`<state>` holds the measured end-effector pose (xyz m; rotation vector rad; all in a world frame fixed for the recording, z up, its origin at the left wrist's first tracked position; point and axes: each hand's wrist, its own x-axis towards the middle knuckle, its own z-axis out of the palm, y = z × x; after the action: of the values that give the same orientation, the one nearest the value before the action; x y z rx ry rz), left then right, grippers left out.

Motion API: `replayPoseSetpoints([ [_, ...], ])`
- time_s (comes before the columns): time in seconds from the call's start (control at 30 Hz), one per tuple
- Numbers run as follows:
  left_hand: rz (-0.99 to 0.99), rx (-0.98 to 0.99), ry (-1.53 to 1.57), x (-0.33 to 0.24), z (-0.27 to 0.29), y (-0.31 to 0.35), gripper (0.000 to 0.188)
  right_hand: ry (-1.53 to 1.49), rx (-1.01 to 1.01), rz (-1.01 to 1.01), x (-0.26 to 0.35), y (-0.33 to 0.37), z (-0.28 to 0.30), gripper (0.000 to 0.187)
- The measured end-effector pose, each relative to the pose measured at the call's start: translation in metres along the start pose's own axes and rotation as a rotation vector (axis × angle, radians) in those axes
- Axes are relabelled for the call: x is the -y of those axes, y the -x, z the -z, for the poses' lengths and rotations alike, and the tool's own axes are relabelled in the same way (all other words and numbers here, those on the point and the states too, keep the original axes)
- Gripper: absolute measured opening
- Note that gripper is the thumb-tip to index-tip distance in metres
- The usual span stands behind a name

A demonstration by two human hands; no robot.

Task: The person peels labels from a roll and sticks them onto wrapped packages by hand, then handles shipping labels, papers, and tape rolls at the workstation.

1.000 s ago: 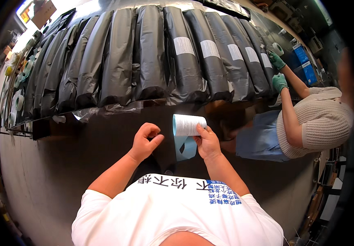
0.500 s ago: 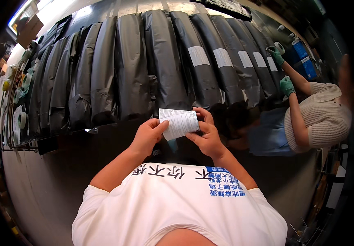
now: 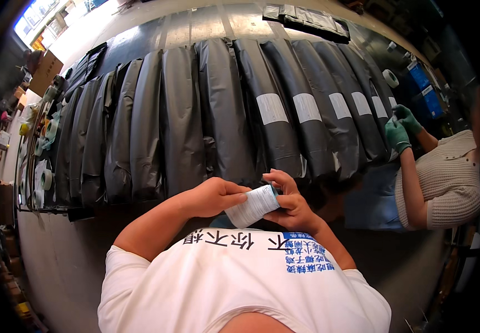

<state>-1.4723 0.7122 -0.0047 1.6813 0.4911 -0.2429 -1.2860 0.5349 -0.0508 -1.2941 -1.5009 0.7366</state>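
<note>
Close in front of my chest I hold a curled bundle of white printed labels, with a thin bluish edge at its right end. My left hand pinches its left side, thumb on top. At the right end my right hand grips it between thumb and fingers, the index finger lifted off. Just beyond my hands lies a row of long black plastic-wrapped packages. Those to the right carry a white label each; the ones straight ahead and to the left show none.
A co-worker's green-gloved hands meet at the right end of the row. Near them lie a tape roll and blue boxes. More tape rolls line the left edge. Flat black bags lie on the table's far side.
My hands have drawn closer to my chest, and the labels have curled into a tighter, tilted bundle. The co-worker's gloved hands have come together. The view has shifted, so the packages appear lower.
</note>
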Motion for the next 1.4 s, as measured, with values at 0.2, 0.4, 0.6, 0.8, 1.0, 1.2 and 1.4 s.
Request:
replayPoseSetpoints([
  [0.2, 0.219, -0.054, 0.27, 0.004, 0.028, -0.034, 0.036, -0.007, 0.059, -0.047, -0.016, -0.003, 0.026, 0.019],
  [0.4, 0.115, -0.191, 0.882, 0.022, 0.127, -0.049, 0.034, -0.461, 0.125, -0.372, -0.024, 0.018, 0.059, 0.021],
  [0.6, -0.293, -1.037, 0.029, 0.01, 0.204, -0.086, 0.027, -0.637, -0.016, -0.502, -0.018, 0.033, 0.065, 0.029],
  [0.8, -0.692, -0.987, -1.342, 0.046, 0.135, -0.131, 0.026, -0.677, -0.074, -0.5, -0.011, 0.036, 0.062, 0.029],
  [1.0, -0.662, -0.818, -1.397, 0.064, 0.122, -0.133, 0.025, -0.67, -0.07, -0.494, -0.007, 0.033, 0.057, 0.028],
  [1.2, -0.656, -0.727, -1.427, 0.073, 0.123, -0.132, 0.023, -0.669, -0.05, -0.494, -0.006, 0.028, 0.054, 0.029],
  [1.4, -0.146, -0.362, -1.219, 0.046, 0.094, -0.13, 0.062, -0.677, -0.06, -0.496, -0.007, 0.03, 0.056, 0.028],
])
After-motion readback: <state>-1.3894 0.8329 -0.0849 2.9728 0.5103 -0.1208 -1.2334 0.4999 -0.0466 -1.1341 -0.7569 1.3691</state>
